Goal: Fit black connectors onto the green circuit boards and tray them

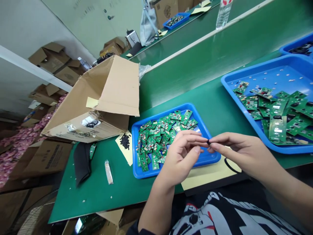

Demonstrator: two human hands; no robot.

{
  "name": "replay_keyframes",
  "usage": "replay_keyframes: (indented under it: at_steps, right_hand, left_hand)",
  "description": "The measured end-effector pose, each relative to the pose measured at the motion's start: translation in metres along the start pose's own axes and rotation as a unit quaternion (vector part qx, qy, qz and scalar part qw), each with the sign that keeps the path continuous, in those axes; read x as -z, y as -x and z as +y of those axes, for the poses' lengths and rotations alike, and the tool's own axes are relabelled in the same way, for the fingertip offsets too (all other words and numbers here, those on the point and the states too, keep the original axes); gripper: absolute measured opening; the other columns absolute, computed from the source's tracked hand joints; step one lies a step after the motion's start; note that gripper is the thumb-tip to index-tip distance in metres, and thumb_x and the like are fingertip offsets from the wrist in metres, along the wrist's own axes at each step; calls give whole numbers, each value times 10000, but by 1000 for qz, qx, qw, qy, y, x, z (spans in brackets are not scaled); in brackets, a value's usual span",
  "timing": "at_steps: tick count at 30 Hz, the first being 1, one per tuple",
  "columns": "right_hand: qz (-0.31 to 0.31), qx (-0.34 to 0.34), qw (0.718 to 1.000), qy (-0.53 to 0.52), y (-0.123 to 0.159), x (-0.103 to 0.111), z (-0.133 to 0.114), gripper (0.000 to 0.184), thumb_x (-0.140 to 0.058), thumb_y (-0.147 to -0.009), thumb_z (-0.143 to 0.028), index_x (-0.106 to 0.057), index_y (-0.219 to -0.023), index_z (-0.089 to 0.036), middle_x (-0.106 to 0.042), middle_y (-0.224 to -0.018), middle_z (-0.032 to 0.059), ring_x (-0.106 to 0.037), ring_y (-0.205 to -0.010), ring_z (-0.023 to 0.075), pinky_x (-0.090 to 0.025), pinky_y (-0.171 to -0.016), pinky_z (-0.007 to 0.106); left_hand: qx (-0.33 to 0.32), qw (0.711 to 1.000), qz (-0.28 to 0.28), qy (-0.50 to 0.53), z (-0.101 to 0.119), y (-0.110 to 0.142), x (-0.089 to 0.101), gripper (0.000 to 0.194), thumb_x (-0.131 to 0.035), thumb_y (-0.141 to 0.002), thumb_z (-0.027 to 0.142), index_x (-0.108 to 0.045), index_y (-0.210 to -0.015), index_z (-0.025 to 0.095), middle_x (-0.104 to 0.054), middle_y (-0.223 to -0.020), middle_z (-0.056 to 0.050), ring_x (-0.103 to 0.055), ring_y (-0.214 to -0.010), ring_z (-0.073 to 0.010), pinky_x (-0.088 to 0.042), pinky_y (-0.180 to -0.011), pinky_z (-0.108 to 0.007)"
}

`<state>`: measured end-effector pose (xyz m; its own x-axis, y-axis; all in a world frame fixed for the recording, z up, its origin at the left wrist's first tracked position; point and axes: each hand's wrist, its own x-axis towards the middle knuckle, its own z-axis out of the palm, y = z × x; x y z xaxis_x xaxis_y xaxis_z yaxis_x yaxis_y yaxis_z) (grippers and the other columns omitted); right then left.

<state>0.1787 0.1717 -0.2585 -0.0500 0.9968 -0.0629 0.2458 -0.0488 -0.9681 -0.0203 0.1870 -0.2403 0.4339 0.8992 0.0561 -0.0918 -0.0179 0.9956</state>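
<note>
- I am pinching a small black piece between the thumb and index finger of my right hand, right of centre in the frame.
- My left hand is reaching to the same piece with its extended, close-set fingers; its thumb is standing apart from the index tip, and I cannot tell whether these fingers are gripping or only touching.
- I am judging that a light, steady pinch is best for something this tiny, with the left fingertips bracing rather than pushing.
- I am favouring work right over the blue tray, so that a slip would probably be landing the piece inside it.
- I am also wanting both wrists clear of the circuit boards lying loose at the tray's middle and left.
- The piece is looking plain and dark; the fingertips are covering most of it, so its shape is escaping me.
- Similar-looking black pieces are lying heaped on a yellow sheet, left of centre, just beside the tray.
</note>
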Motion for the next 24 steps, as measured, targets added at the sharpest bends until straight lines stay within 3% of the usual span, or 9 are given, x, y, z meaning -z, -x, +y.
replay_keyframes:
  at_steps: [5,7,9,11,14,17,19,22,24]
  right_hand:
    - [19,-12,1000,15,-4,10,3,754,-650,-758,-960,-756,-775,-213,-723,-667,83,-693,-606,209,-612,-630,324]
    - [34,-24,999,18,-3,17,6,743,-674,-754,-943,-748,-776,-204,-720,-674,92,-688,-615,211,-607,-630,326]
    - [43,-36,998,15,-2,24,9,748,-693,-735,-945,-737,-777,-200,-717,-680,99,-696,-632,218,-607,-620,325]
    - [50,-46,998,9,0,31,13,748,-702,-723,-947,-727,-786,-202,-719,-694,101,-710,-655,227,-612,-614,323]
    - [53,-55,997,0,4,39,19,722,-733,-724,-920,-724,-807,-203,-728,-722,111,-719,-677,234,-621,-619,320]
    - [62,-58,996,-13,7,43,22,698,-764,-729,-894,-719,-832,-204,-736,-747,117,-727,-705,234,-633,-651,315]
    - [76,-56,995,-25,7,44,21,692,-767,-730,-892,-707,-828,-209,-738,-752,116,-729,-713,231,-633,-658,308]
    - [79,-45,995,-42,4,42,17,675,-764,-740,-883,-692,-786,-214,-720,-728,110,-716,-700,228,-626,-642,309]
    - [66,-36,996,-52,2,39,12,664,-759,-754,-872,-678,-744,-213,-682,-668,97,-688,-649,219,-608,-597,305]
  left_hand:
    - [2,985,41,-168,2,0,17,207,-576,-1033,225,-752,-1139,202,-718,-1193,-115,-726,-1124,-234,-627,-923,-355]
    - [50,954,31,-295,-2,0,23,150,-609,-1023,230,-715,-1124,198,-736,-1141,-99,-725,-1061,-232,-617,-924,-375]
    - [112,900,-22,-420,-10,1,25,109,-734,-961,232,-683,-1050,197,-738,-1076,-86,-711,-1018,-258,-604,-936,-425]
    - [149,853,-67,-496,-20,2,23,217,-839,-857,165,-647,-953,196,-729,-1040,-92,-692,-1042,-306,-586,-950,-482]
    - [162,842,-72,-510,-29,2,19,267,-825,-808,71,-599,-878,194,-722,-1010,-115,-693,-1025,-347,-571,-942,-534]
    - [153,852,-84,-493,-27,0,19,214,-813,-830,132,-629,-919,197,-740,-1026,-112,-710,-1016,-339,-576,-944,-517]
    - [132,880,-69,-450,-21,-2,22,213,-813,-849,212,-656,-994,204,-753,-1086,-103,-714,-1056,-308,-577,-963,-470]
    - [119,972,17,-202,-14,-6,23,288,-809,-854,372,-659,-1032,202,-774,-1056,-95,-742,-1013,-265,-591,-930,-408]
    - [148,985,77,31,-11,-10,18,377,-818,-839,491,-651,-990,189,-784,-928,-82,-766,-862,-235,-607,-819,-363]
